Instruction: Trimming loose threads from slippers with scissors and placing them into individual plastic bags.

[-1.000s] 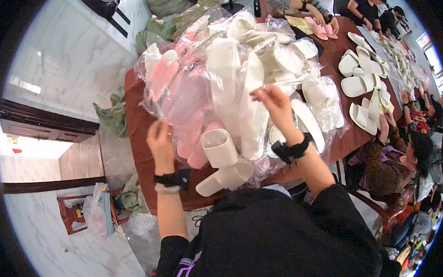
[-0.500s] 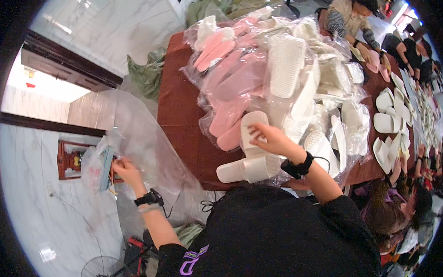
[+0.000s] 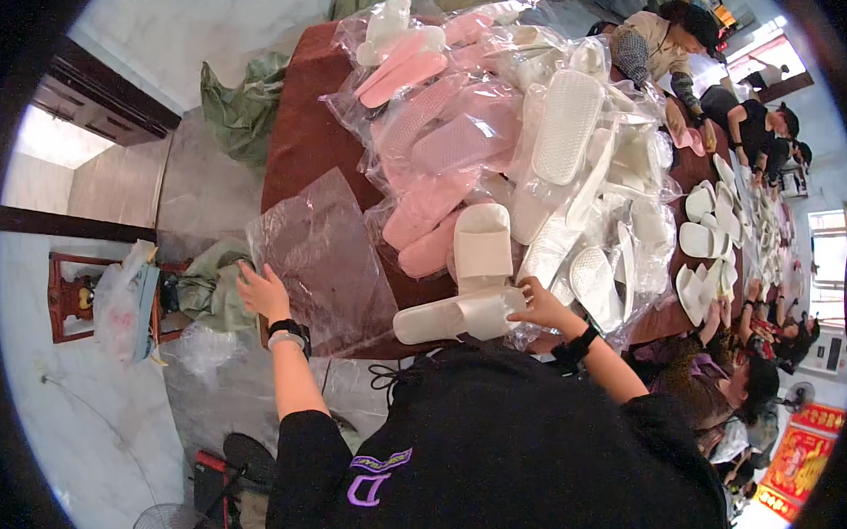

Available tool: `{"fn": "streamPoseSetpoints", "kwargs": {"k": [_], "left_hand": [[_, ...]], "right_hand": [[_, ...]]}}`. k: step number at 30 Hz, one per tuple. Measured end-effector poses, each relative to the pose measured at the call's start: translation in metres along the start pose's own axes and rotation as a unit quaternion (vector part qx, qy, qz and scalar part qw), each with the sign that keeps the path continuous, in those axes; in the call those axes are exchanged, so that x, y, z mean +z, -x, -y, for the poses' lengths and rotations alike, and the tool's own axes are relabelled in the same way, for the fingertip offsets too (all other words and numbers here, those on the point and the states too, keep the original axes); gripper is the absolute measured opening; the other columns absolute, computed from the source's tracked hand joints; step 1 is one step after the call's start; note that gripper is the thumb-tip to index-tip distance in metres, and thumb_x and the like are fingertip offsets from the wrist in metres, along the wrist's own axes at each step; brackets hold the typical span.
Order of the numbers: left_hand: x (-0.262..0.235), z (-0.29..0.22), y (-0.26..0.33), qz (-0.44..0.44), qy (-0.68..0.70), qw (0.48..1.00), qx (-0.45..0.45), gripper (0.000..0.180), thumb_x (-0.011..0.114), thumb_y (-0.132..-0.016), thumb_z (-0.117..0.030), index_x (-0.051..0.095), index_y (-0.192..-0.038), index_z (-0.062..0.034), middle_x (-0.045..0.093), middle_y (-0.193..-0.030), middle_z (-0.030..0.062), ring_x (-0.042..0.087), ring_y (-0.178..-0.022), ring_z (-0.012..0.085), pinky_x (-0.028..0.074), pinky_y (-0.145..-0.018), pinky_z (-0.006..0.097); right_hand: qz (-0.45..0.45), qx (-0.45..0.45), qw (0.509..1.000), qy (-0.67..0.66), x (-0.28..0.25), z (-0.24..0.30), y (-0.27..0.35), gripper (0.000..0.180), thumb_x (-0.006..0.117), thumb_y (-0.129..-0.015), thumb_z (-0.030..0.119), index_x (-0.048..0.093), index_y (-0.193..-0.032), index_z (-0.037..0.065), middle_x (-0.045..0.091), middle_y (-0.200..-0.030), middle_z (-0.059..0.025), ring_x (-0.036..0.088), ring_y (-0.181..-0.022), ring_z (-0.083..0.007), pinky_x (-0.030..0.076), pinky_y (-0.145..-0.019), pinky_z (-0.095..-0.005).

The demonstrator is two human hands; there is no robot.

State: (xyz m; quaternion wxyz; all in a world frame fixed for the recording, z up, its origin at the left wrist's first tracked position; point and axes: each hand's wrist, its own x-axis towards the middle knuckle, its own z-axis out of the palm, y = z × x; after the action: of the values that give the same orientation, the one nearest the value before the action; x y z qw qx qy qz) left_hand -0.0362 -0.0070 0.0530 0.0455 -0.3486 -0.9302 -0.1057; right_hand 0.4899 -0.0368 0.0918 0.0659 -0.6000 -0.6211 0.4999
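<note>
In front of you stretches a worktop covered in dark brown cloth [image 3: 307, 121]. A broad heap of white and pink slippers in clear, glossy plastic bags [image 3: 502, 146] takes up its middle, with the pink ones mostly on your left. Farther to the right, near the other people, lies a smaller group of loose white slippers [image 3: 704, 239]. A flat, clear, wrinkled plastic bag [image 3: 335, 271] is spread over the near left part of the worktop. Just right of it, close to your body, are two white slippers with wide straps: one points away from you [image 3: 485, 234], the other lies crosswise below it [image 3: 431, 323], and the two meet at a corner. Your left hand [image 3: 268, 294] is at the bag's left edge, fingers spread; you cannot tell whether it touches the film. Your right hand [image 3: 549, 309] is at the crosswise slipper's strap end, fingers bent and thumb near it; whether they pinch is unclear.
</note>
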Motion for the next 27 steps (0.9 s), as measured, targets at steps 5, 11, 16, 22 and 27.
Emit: {"fn": "streamPoseSetpoints", "kwargs": {"k": [5,11,16,22,27], "left_hand": [[-0.001,-0.048,0.057,0.067,0.083,0.962,0.25,0.067,0.051,-0.086,-0.048,0.029,-0.14,-0.0171,0.023,-0.144,0.0172,0.019,-0.132,0.0384,0.015,-0.1,0.064],[0.013,-0.04,0.096,0.232,-0.073,0.917,0.317,0.086,0.057,-0.074,-0.059,0.022,-0.144,-0.0214,0.01,-0.15,0.0138,0.007,-0.137,0.0371,0.005,-0.098,0.07],[0.011,-0.045,0.096,0.232,-0.048,0.916,0.323,0.089,0.059,-0.074,-0.058,0.019,-0.144,-0.0206,0.008,-0.15,0.0129,0.005,-0.138,0.0356,0.003,-0.099,0.069],[-0.01,-0.082,0.087,0.159,0.066,0.942,0.287,0.086,0.062,-0.076,-0.052,0.022,-0.143,-0.0162,0.011,-0.149,0.0163,0.012,-0.136,0.0355,0.008,-0.103,0.062],[-0.072,-0.186,0.089,0.05,0.314,0.845,0.43,0.067,0.063,-0.079,-0.034,0.038,-0.131,-0.0012,0.036,-0.133,0.0251,0.037,-0.12,0.0397,0.027,-0.1,0.049]], "right_hand": [[-0.059,0.035,0.996,-0.05,-0.003,-0.008,0.009,0.053,0.071,-0.075,0.022,0.045,-0.117,0.003,0.061,-0.096,-0.0168,0.061,-0.078,-0.0223,0.049,-0.068,-0.0329],[-0.296,-0.079,0.952,-0.021,-0.063,0.04,-0.014,0.047,0.069,-0.077,0.022,0.049,-0.113,0.001,0.06,-0.098,-0.0152,0.058,-0.088,-0.0216,0.046,-0.076,-0.0312],[-0.618,-0.119,0.774,-0.076,-0.204,0.063,-0.059,0.065,0.073,-0.075,0.034,0.042,-0.117,-0.005,0.053,-0.11,-0.0172,0.054,-0.098,-0.0235,0.044,-0.083,-0.033],[-0.444,-0.066,0.883,-0.139,-0.21,0.033,-0.143,0.091,0.078,-0.069,0.032,0.027,-0.132,-0.008,0.05,-0.121,-0.0202,0.053,-0.104,-0.0267,0.045,-0.087,-0.0341],[-0.354,-0.112,0.871,-0.321,-0.217,0.029,-0.104,0.069,0.074,-0.073,0.018,0.039,-0.128,-0.005,0.059,-0.108,-0.0162,0.061,-0.088,-0.0204,0.052,-0.07,-0.0287]]}}
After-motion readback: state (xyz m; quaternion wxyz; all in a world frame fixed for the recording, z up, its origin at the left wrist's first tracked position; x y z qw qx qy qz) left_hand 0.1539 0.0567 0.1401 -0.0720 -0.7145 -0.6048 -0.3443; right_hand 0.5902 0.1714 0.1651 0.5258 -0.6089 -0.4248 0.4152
